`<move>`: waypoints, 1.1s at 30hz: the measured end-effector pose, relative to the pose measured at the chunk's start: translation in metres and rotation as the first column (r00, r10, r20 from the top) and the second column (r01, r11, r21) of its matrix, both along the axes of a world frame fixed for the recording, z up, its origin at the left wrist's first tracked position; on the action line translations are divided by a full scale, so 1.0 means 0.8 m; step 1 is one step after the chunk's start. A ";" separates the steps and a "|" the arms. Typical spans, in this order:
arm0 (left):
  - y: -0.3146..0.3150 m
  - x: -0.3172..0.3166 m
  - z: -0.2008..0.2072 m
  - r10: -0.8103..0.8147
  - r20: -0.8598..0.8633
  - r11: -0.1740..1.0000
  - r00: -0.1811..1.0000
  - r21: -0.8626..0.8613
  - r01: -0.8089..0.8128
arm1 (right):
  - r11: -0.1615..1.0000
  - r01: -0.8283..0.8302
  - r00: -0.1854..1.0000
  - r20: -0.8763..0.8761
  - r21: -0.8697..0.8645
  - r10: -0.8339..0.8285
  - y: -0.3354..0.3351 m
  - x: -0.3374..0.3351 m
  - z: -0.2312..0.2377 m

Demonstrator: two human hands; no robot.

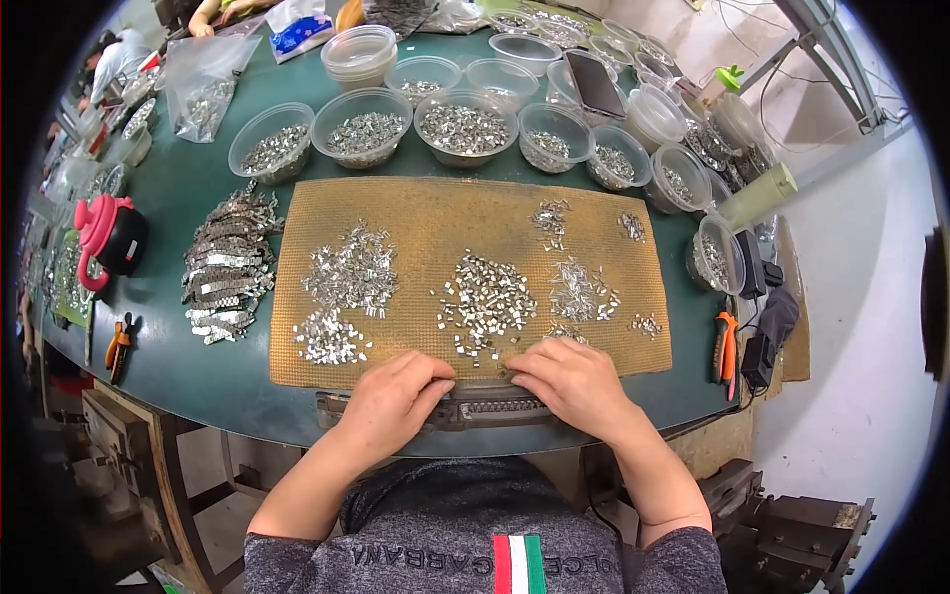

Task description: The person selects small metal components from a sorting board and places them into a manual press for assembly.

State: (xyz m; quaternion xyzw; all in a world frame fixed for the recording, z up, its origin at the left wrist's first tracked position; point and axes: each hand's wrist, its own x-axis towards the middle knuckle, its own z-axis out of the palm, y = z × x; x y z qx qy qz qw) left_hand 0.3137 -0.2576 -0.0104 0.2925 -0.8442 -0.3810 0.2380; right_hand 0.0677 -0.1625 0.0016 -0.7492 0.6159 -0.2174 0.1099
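Observation:
At the near edge of a tan textured mat point(426, 213), my left hand point(388, 404) is closed, thumb and index finger drawn together. Opposite it, my right hand point(574, 384) is also closed in a pinch. Whatever the fingertips hold is too small or hidden to name. Below and between them lies a dark metal holder point(450, 414) with a row of small metal links point(503, 405) in it. Just beyond the fingers is a pile of small silver metal pieces point(487, 297). Other piles of links point(351, 272) and thin pieces point(574, 290) lie on either side.
Plastic tubs of metal pieces point(465, 127) line the mat's far side; a phone point(594, 83) rests on some. Left are finished-looking metal watch bands point(230, 265), a pink-and-black cup point(111, 238) and pliers point(119, 348). More orange-handled pliers point(725, 345) lie right. Another person's hand point(203, 22) shows far left.

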 end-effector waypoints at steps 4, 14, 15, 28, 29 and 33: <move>0.003 -0.004 -0.002 -0.017 -0.006 1.000 1.000 -0.005 0.017 | 0.999 0.015 0.997 -0.072 -0.030 -0.017 -0.008 0.008 -0.012; 0.017 -0.039 0.000 -0.176 -0.050 0.983 0.983 -0.061 0.173 | 0.994 0.051 0.996 0.071 -0.099 -0.044 0.004 -0.002 -0.014; 0.019 -0.044 0.000 -0.195 -0.043 0.978 0.980 -0.083 0.191 | 0.993 0.068 0.994 0.093 -0.097 -0.059 0.008 -0.004 -0.013; 0.035 -0.079 -0.012 -0.248 -0.028 0.956 0.968 -0.168 0.240 | 0.996 0.072 0.964 0.259 -0.048 -0.057 0.054 -0.016 -0.010; 0.034 -0.077 -0.011 -0.248 -0.025 0.956 0.969 -0.167 0.240 | 0.997 0.060 0.970 0.238 -0.053 -0.046 0.053 -0.014 -0.007; 0.027 -0.070 -0.004 -0.224 -0.045 0.969 0.974 -0.121 0.217 | 0.994 0.042 0.982 0.188 -0.097 -0.023 0.054 -0.009 -0.009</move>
